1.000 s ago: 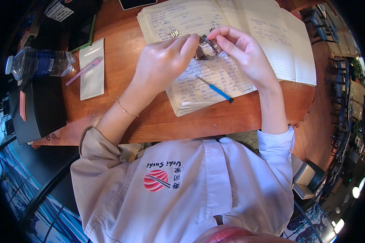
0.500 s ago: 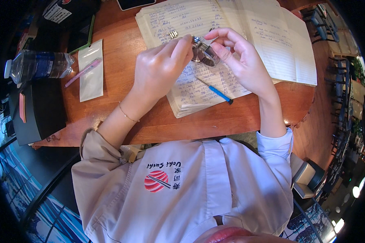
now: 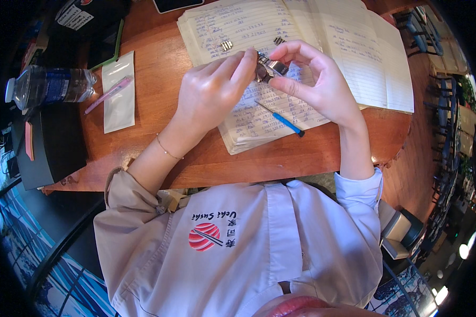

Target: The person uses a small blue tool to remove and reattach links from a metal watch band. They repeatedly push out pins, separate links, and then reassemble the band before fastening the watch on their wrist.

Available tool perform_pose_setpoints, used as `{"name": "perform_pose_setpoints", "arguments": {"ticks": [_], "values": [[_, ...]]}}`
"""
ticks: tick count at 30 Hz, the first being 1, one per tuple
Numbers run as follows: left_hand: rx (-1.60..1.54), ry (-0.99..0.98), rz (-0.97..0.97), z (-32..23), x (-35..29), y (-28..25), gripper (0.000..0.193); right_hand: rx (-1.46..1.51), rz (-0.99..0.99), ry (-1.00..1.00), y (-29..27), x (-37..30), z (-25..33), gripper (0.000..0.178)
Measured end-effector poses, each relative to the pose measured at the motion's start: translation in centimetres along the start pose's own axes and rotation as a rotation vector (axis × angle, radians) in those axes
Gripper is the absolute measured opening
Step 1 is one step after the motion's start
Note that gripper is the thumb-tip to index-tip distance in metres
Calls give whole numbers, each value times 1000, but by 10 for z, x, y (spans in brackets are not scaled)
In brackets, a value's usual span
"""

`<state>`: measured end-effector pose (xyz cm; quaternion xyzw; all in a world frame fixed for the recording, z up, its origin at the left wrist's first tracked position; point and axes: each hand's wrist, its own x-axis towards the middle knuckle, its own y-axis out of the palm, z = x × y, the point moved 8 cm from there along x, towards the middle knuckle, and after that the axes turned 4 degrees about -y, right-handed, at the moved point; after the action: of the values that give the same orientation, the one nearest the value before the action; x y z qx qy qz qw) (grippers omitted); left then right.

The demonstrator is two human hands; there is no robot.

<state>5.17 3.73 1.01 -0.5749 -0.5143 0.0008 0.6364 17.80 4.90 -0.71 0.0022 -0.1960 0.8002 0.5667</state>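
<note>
Over the open notebook [image 3: 349,63], a metal-band wristwatch [image 3: 265,68] is up between my two hands. My left hand [image 3: 214,87] is closed, its fingertips pinching the watch from the left and covering part of it. From the right, my right hand [image 3: 322,79] curls its thumb and index finger around the band, near the dark, shiny clasp [image 3: 278,67]. Two short pieces of metal band lie on the page: one link piece [image 3: 226,45] beyond my left hand, another link piece [image 3: 280,40] beyond my right fingers. A blue screwdriver [image 3: 286,123] rests on the notebook below the watch.
At the left of the wooden table [image 3: 238,168] are a water bottle [image 3: 53,84] on its side, a white packet [image 3: 120,113] with a pink pen [image 3: 108,95] across it, and a black box [image 3: 55,140]. A dark-screened device [image 3: 175,4] lies at the far edge.
The watch has turned, so its clasp now faces right and upward. My right thumb and fingers have shifted on it, uncovering the link piece beyond them. My left hand has moved slightly right.
</note>
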Motion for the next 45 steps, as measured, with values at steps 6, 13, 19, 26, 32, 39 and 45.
{"name": "perform_pose_setpoints", "arguments": {"ticks": [6,13,19,26,32,39,45], "values": [[6,8,-7,0,0,-1,24,-27,-51,221,-5,-6,-7,35],[5,65,-29,-5,-5,0,30,-75,-95,152,-9,-10,-1,33],[1,125,-54,-7,-5,2,35,-47,-159,85,-10,-14,2,32],[-42,91,-45,-10,-4,-13,23,-123,-158,104,-7,-27,6,29],[-78,48,10,-13,-9,-16,21,-179,-63,110,-9,-28,7,27],[-92,27,16,-8,-12,-14,18,-296,10,114,-11,-28,4,27],[-185,-115,60,2,-11,-11,22,-468,57,131,-14,-30,2,26]]}}
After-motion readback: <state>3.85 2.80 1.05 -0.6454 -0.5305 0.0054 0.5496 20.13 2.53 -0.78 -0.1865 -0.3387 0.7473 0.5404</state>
